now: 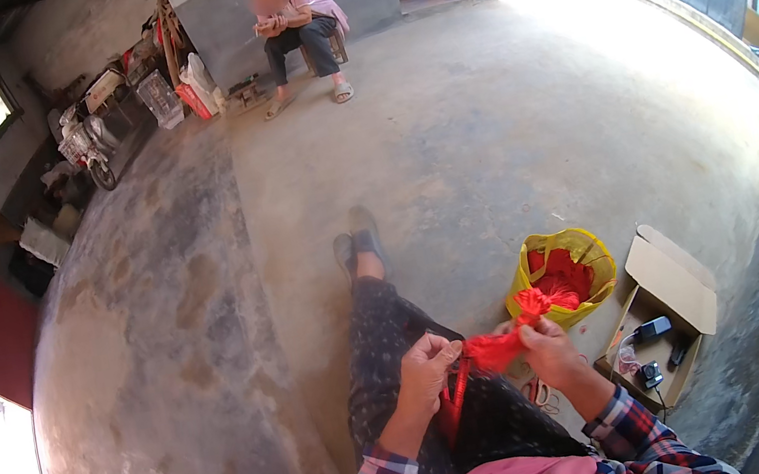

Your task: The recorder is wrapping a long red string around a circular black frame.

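Head view: see red cloth (493, 352) over the far edge of the lap (525, 430). Pinched at one end by the left hand (427, 373), gripped near the frilly end by the right hand (551, 352), with closed fingers. Looks light, soft and floppy, likely hard to tear. Best held by the bunched ends. Just beyond, a yellow bag (590, 246); to its right, an open cardboard box (673, 275).

No words, numbers or signs can be read anywhere here.
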A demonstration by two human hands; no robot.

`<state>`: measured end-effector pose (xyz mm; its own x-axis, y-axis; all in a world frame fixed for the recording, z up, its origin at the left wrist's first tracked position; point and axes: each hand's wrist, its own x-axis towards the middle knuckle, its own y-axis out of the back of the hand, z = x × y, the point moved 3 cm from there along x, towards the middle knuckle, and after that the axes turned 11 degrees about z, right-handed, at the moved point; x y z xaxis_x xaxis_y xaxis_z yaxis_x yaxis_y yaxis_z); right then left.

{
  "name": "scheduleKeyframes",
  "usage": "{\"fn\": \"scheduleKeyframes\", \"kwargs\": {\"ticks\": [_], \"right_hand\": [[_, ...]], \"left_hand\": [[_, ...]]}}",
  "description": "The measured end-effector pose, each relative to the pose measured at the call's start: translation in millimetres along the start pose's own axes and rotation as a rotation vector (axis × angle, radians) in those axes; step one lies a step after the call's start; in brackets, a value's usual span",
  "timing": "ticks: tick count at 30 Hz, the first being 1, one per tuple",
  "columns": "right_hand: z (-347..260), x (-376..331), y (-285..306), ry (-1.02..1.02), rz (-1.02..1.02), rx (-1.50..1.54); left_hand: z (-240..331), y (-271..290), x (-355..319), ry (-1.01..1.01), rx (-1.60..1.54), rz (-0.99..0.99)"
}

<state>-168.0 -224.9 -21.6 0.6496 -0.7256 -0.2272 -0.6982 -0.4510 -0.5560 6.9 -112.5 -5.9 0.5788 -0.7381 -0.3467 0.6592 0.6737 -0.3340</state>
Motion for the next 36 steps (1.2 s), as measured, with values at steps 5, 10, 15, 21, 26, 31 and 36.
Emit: {"fn": "scheduleKeyframes", "kwargs": {"ticks": [5,10,15,21,26,31,36], "right_hand": [[-10.3,-43.1,20.4,0.018,0.056,-0.179],[-62.2,-65.4,15.5,0.168,0.289,0.228],[-80.2,-75.7,77.0,-0.132,-0.027,0.308],[-19.5,-114.7,104.7,-0.392,0.286,-0.533],[12.0,-92.6,120.4,-0.258,0.439,-0.621],[-2.3,-71.3,75.0,-0.367,0.321,-0.110],[19.2,-74.0,-14.7,-0.330,0.043,-0.029]], "left_hand": [[-24.3,5.1,1.3,0.024,0.157,0.023],[-42.4,11.5,1.6,0.300,0.107,-0.051],[-22.6,3.1,5.3,0.291,0.028,-0.050],[-29.6,-0.5,25.2,0.363,0.027,-0.066],[-32.9,11.9,15.7,0.435,0.018,-0.042],[-19.9,-0.5,-37.5,-0.628,0.612,0.114],[-10.0,-45.2,-87.8,-0.696,0.608,-0.169]]}}
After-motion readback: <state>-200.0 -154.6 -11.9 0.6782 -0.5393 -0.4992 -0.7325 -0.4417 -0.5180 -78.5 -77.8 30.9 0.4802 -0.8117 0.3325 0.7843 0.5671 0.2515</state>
